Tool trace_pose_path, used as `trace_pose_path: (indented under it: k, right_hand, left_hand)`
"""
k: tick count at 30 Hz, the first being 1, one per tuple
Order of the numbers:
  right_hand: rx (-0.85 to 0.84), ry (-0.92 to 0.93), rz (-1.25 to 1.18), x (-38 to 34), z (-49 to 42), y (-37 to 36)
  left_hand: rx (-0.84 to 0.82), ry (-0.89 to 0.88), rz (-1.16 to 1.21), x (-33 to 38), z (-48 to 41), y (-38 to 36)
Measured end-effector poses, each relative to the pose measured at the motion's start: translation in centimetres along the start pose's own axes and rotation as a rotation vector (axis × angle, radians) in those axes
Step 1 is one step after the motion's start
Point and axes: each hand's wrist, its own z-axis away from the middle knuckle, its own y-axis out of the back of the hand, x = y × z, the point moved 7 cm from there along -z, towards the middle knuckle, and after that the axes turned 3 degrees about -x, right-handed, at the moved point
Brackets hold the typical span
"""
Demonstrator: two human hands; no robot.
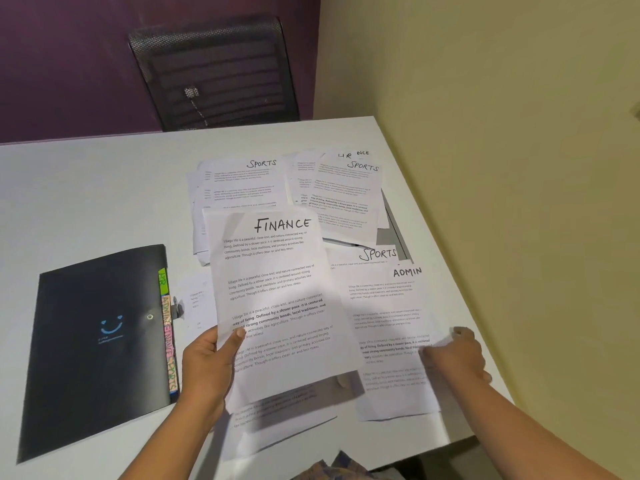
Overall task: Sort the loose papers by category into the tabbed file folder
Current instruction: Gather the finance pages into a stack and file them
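On the left of the table (pixel 86 188) lies the closed black folder (pixel 97 341), its coloured tabs (pixel 168 327) facing the papers. Next, the left hand (pixel 204 365) grips the Finance sheet (pixel 277 289) by its lower left edge, thumb on top, the sheet lifted. I'd open the folder first, then match the Finance tab. Farther right, the right hand (pixel 457 358) reaches out palm down, seemingly pinching the right edge of the Admin sheet (pixel 388 306).

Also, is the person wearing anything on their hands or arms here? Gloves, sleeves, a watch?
No. The left hand and right hand are bare, with no gloves, rings or watch visible. The left forearm and right forearm are bare to the frame edge, with no sleeves in view.
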Motion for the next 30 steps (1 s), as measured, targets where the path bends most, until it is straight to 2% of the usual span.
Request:
trace_pose_path:
  k: [2, 4, 5, 7, 9, 10, 12, 16, 18, 20, 22, 24, 30]
  right_hand:
    - [0.094, 0.080, -0.030, -2.0, 1.4, 0.6]
    - [0.055, 0.239, -0.204, -4.6, 3.0, -0.2]
    - [-0.027, 0.305, -0.311, -5.8, 3.9, -0.9]
    - [-0.295, 0.377, -0.504, -8.5, 6.3, -2.7]
    - [-0.580, 0.450, -0.584, -11.3, 8.9, -4.5]
    - [-0.658, 0.509, -0.579, -12.5, 10.1, -5.0]
    - [-0.636, 0.601, -0.492, -14.1, 11.4, -5.5]
    - [-0.514, 0.663, -0.511, -15.9, 12.2, -5.3]
    - [-0.512, 0.673, -0.530, -16.4, 12.6, -5.4]
    - [-0.525, 0.699, -0.497, -16.6, 13.0, -5.8]
    - [-0.534, 0.713, -0.451, -16.5, 12.8, -6.5]
    - [-0.542, 0.698, -0.449, -16.3, 12.6, -7.1]
    - [-0.483, 0.714, -0.373, -17.3, 11.6, -7.6]
  left_hand:
    - [-0.002, 0.007, -0.001, -0.1, -0.1, -0.1]
    - [-0.015, 0.009, -0.001, -0.1, -0.2, -0.3]
    - [-0.026, 0.005, -0.007, 0.0, -0.2, -0.5]
    - [-0.065, -0.004, -0.018, 0.3, 0.0, -1.0]
    - [-0.119, -0.015, -0.049, 0.7, 0.1, -1.5]
    - [-0.150, -0.028, -0.073, 0.9, 0.2, -1.6]
    - [-0.186, -0.076, -0.123, 1.5, 0.4, -1.8]
    - [-0.102, -0.182, -0.239, 2.2, -0.1, -0.6]
    - [-0.070, -0.220, -0.343, 2.7, -0.4, -0.1]
    - [-0.062, -0.227, -0.338, 3.2, -0.4, -0.1]
    - [-0.081, -0.355, -0.373, 4.4, -0.2, -0.4]
    - [-0.111, -0.408, -0.462, 5.3, 0.0, -0.9]
    - [-0.096, -0.433, -0.411, 5.8, -1.2, -1.2]
